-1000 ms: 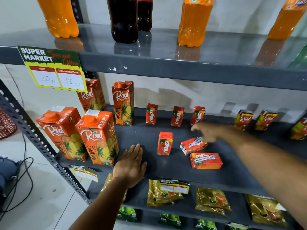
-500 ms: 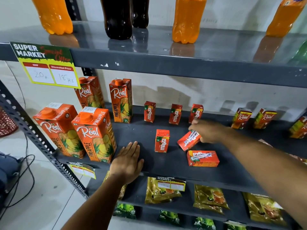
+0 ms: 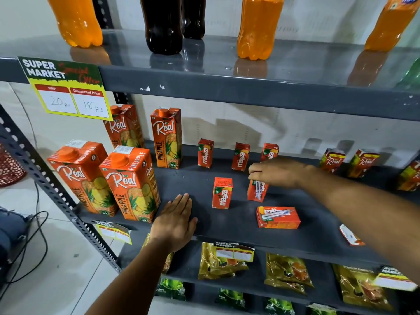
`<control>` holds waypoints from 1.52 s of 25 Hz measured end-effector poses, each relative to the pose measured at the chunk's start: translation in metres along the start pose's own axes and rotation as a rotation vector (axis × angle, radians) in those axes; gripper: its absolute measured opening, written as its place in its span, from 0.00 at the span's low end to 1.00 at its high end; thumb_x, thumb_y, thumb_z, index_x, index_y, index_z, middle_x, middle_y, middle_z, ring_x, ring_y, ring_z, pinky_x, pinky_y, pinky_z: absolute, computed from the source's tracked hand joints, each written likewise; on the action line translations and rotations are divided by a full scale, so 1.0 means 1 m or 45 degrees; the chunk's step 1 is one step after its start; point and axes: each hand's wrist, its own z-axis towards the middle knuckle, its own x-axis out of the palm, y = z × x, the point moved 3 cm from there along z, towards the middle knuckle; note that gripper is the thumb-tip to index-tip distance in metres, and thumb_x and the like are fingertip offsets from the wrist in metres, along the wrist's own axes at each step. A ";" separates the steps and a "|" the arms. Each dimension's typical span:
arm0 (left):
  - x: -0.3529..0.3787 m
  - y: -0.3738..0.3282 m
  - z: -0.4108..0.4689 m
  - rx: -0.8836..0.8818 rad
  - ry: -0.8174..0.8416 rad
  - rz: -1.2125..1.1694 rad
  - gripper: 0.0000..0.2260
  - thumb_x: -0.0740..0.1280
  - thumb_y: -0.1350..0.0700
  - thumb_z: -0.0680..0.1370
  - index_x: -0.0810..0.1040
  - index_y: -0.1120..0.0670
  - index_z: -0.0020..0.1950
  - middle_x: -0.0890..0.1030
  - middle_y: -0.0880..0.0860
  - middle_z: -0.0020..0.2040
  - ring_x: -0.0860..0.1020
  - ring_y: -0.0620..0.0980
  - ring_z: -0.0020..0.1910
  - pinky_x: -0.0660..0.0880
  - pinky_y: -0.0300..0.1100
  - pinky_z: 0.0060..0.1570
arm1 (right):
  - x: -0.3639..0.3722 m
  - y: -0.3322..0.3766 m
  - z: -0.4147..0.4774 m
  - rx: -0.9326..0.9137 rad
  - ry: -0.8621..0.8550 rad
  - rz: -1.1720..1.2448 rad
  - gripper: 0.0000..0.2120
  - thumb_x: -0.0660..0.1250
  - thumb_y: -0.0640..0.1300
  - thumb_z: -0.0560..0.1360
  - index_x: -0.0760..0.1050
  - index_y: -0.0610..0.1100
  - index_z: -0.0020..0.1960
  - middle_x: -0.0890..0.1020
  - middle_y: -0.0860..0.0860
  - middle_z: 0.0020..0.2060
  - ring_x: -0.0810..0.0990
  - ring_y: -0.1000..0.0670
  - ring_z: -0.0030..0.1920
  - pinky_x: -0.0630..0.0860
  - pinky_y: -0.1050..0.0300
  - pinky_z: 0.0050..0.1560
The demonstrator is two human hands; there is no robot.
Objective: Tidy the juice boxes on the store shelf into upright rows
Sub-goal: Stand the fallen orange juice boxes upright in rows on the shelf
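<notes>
My right hand (image 3: 276, 172) grips the top of a small orange Maaza juice box (image 3: 256, 191), held upright on the grey middle shelf (image 3: 227, 228) with its straw side facing me. Left of it stands another Maaza box (image 3: 222, 193). In front, one Maaza box (image 3: 278, 217) lies flat on its side. Three Maaza boxes stand upright in a back row: (image 3: 205, 153), (image 3: 240, 156) and, partly hidden by my hand, (image 3: 269, 152). A further small box (image 3: 351, 235) lies flat near the front edge at the right. My left hand (image 3: 175, 220) rests flat, fingers spread, on the shelf front.
Several tall Real pineapple cartons (image 3: 133, 183) stand at the left of the shelf. Small Real boxes (image 3: 332, 160) stand at the back right. Soda bottles (image 3: 162, 23) line the shelf above, with a price sign (image 3: 68, 87) on its edge. Snack packets (image 3: 223, 261) fill the shelf below.
My right hand has taken the tilted Maaza box and turned it from lying on its side to standing upright. My left hand has stayed flat on the shelf.
</notes>
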 end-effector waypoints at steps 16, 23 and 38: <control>-0.001 0.000 -0.001 0.001 0.026 0.010 0.33 0.42 0.39 0.76 0.54 0.57 0.76 0.54 0.54 0.78 0.51 0.52 0.76 0.45 0.45 0.70 | -0.011 0.002 -0.011 0.335 -0.339 0.107 0.28 0.58 0.68 0.76 0.71 0.44 0.58 0.78 0.48 0.51 0.77 0.45 0.49 0.73 0.52 0.46; 0.002 0.000 0.000 -0.007 0.022 0.009 0.33 0.41 0.40 0.76 0.54 0.58 0.75 0.55 0.55 0.77 0.51 0.52 0.76 0.45 0.45 0.71 | 0.082 -0.058 -0.070 0.323 0.185 0.291 0.33 0.77 0.47 0.69 0.68 0.48 0.70 0.77 0.50 0.65 0.77 0.49 0.61 0.73 0.55 0.60; -0.002 -0.004 -0.002 -0.018 0.033 0.007 0.33 0.41 0.39 0.76 0.55 0.58 0.75 0.55 0.55 0.77 0.52 0.52 0.76 0.45 0.46 0.70 | 0.042 -0.077 -0.071 0.267 -0.178 -0.391 0.21 0.72 0.50 0.67 0.71 0.55 0.57 0.81 0.53 0.55 0.77 0.48 0.56 0.74 0.51 0.52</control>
